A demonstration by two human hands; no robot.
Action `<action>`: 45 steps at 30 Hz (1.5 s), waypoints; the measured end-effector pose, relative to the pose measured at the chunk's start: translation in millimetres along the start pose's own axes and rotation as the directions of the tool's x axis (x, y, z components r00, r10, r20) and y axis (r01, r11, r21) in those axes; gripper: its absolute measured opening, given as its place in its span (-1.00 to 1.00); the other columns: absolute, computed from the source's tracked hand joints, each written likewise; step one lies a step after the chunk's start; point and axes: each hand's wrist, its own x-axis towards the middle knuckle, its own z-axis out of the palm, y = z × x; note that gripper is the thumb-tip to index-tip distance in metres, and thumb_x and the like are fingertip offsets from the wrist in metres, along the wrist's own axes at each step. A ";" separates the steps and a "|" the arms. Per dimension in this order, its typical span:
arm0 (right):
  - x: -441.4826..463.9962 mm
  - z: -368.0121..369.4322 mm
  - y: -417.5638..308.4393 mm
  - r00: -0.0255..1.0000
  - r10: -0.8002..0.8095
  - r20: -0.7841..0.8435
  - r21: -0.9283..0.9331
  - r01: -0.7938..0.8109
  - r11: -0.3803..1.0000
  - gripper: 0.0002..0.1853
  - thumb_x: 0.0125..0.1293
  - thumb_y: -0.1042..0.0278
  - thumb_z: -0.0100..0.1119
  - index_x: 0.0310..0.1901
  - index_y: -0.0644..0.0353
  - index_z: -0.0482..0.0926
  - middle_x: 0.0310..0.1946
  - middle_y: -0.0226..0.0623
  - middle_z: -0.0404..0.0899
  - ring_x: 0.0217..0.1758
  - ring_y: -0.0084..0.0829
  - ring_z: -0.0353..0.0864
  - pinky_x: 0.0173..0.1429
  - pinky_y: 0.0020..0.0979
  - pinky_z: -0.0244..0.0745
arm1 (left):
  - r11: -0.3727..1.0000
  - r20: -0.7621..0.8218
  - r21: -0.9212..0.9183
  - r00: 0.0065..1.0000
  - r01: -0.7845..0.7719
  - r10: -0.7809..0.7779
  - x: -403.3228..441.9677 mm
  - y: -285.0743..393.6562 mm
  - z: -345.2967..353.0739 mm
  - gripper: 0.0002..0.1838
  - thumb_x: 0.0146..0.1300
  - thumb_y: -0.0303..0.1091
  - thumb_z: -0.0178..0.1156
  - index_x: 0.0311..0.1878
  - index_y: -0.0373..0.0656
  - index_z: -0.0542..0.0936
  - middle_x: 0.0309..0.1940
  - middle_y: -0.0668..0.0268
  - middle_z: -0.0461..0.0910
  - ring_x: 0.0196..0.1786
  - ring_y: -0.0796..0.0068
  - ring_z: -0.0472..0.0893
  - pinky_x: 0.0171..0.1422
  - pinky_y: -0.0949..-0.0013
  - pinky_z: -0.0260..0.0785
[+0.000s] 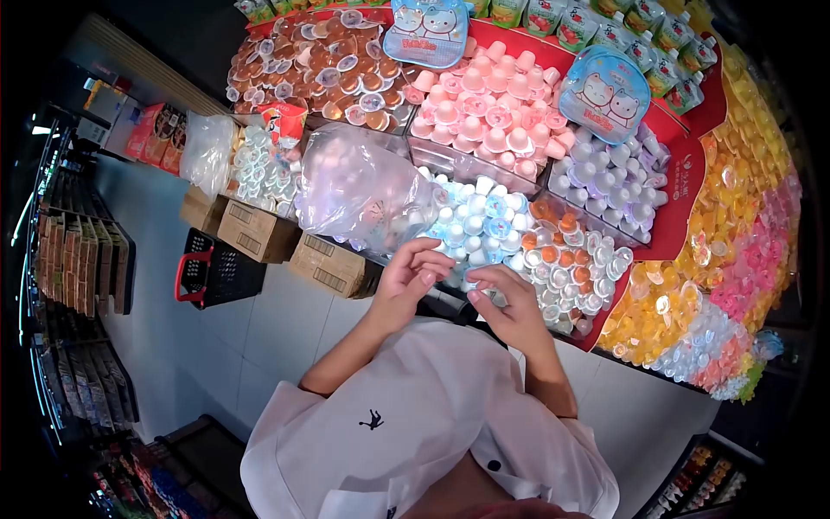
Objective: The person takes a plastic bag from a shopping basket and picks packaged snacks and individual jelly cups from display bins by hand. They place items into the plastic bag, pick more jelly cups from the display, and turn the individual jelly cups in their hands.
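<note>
Both my hands are raised in front of my chest, at the near edge of a display of small jelly cups. My left hand (413,275) has its fingers apart and curved, with nothing in it. Close beside it on the right, my right hand (510,304) is also spread, and I see nothing in it. Just beyond my fingers lie white and blue cups (474,227). Orange and clear cups (571,259) are right of them. A clear plastic bag (359,182) rests on the display at the left of the white cups.
Pink cups (493,108), purple cups (609,177) and brown cups (320,65) fill bins farther back. Yellow cups (666,303) heap at the right. Cardboard boxes (258,230) and a black basket (226,272) with a red handle stand at the left.
</note>
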 end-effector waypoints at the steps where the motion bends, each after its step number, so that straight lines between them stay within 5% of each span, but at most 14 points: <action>1: 5.4 6.8 -2.3 0.999 -0.021 0.029 -0.012 0.021 1.000 -0.71 0.36 0.45 0.38 0.10 0.24 0.67 -0.11 -0.17 0.71 -0.12 -0.28 0.72 0.02 -0.30 0.60 | 1.000 0.000 0.014 1.000 -0.020 0.020 0.1 1.8 -10.1 -0.45 0.58 -0.22 0.20 0.49 -0.24 0.32 0.17 0.16 0.63 0.13 0.47 0.62 0.32 0.31 0.45; 6: 43.6 57.8 -13.5 0.996 -0.034 0.088 -0.084 0.042 0.996 -0.74 0.36 0.44 0.39 0.06 0.22 0.68 -0.09 -0.17 0.72 -0.08 -0.18 0.72 0.04 -0.27 0.60 | 0.999 0.006 -0.019 0.999 -0.039 0.039 3.0 25.4 -74.6 -0.49 0.59 -0.23 0.19 0.45 -0.26 0.35 0.13 0.16 0.66 0.11 0.47 0.62 0.30 0.33 0.43; 18: 141.2 182.4 -47.0 0.990 -0.125 -0.072 -0.187 0.109 0.976 -0.76 0.25 0.68 0.38 -0.06 0.30 0.68 -0.17 -0.17 0.73 -0.17 -0.19 0.72 -0.06 -0.30 0.59 | 0.998 0.039 -0.038 0.998 -0.048 0.049 25.1 91.5 -239.9 -0.49 0.56 -0.10 0.19 0.34 -0.30 0.42 -0.02 0.13 0.69 -0.01 0.46 0.58 0.24 0.30 0.43; 22: 149.4 203.7 -50.6 0.979 -0.036 -0.203 -0.234 -0.013 0.972 -0.78 0.29 0.68 0.32 -0.04 0.32 0.67 -0.12 -0.14 0.73 -0.11 -0.11 0.74 0.04 -0.27 0.62 | 0.998 0.083 -0.056 0.996 -0.008 0.013 36.3 95.2 -253.8 -0.59 0.56 -0.30 0.16 0.33 -0.30 0.44 0.00 0.15 0.69 0.08 0.44 0.62 0.29 0.29 0.44; 25: 171.1 216.2 -46.8 0.951 -0.162 -0.265 -0.458 0.024 0.889 -0.79 0.34 0.68 0.20 -0.02 0.34 0.66 -0.08 -0.15 0.72 -0.07 -0.03 0.74 0.09 -0.22 0.63 | 0.991 0.105 0.131 0.994 0.030 -0.044 50.9 97.4 -252.3 -0.65 0.56 -0.40 0.14 0.31 -0.32 0.46 0.05 0.13 0.69 0.14 0.43 0.65 0.30 0.26 0.48; 33: 175.9 195.6 7.1 0.925 0.379 -0.005 -0.682 -0.280 0.675 -0.66 0.33 0.68 0.00 0.14 0.37 0.51 -0.06 0.16 0.66 -0.03 0.20 0.70 0.07 0.04 0.60 | 0.746 0.447 0.649 0.868 -0.147 -0.217 100.4 76.7 -241.3 -0.63 0.58 -0.39 0.08 0.37 -0.26 0.49 0.16 -0.02 0.67 0.16 0.03 0.68 0.26 0.15 0.50; 36: 179.3 190.9 17.6 0.878 0.478 0.035 -0.626 -0.353 0.695 -0.55 0.36 0.69 -0.04 0.28 0.32 0.49 0.20 0.22 0.58 0.15 0.22 0.64 0.19 0.08 0.55 | 0.624 0.424 0.769 0.842 -0.139 -0.334 100.9 54.1 -242.1 -0.67 0.55 -0.39 0.10 0.30 -0.23 0.56 0.09 -0.05 0.69 0.16 -0.01 0.67 0.24 0.10 0.50; 39: 179.8 194.3 21.1 0.926 0.376 -0.031 -0.582 -0.322 0.747 -0.55 0.42 0.61 -0.04 0.32 0.27 0.46 0.17 0.20 0.61 0.16 0.14 0.67 0.16 0.01 0.57 | 0.492 0.346 0.860 0.864 -0.136 -0.366 97.4 39.3 -240.3 -0.74 0.56 -0.32 0.07 0.12 -0.20 0.65 -0.01 0.02 0.72 0.15 0.02 0.67 0.19 0.07 0.51; 42: 205.7 197.2 -3.6 0.907 0.408 -0.107 0.063 -0.403 0.913 -0.75 0.45 0.55 0.00 0.11 0.30 0.49 -0.23 -0.22 0.59 -0.27 -0.34 0.62 -0.10 -0.21 0.57 | 0.613 0.072 0.768 0.926 0.185 -0.370 96.9 37.1 -228.8 -0.75 0.51 -0.27 0.08 -0.02 -0.19 0.68 -0.09 0.08 0.73 0.08 0.02 0.68 0.12 0.04 0.52; 45: 199.2 199.2 58.2 0.916 0.399 0.041 -0.090 -0.394 0.915 -0.80 0.55 0.40 0.01 0.09 0.27 0.49 -0.22 -0.26 0.58 -0.25 -0.44 0.58 -0.17 -0.29 0.53 | 0.210 0.215 0.965 0.932 -0.156 -0.292 103.4 23.9 -238.4 -0.77 0.44 -0.30 0.12 -0.10 -0.17 0.71 -0.20 0.11 0.76 -0.11 0.12 0.75 -0.05 0.11 0.55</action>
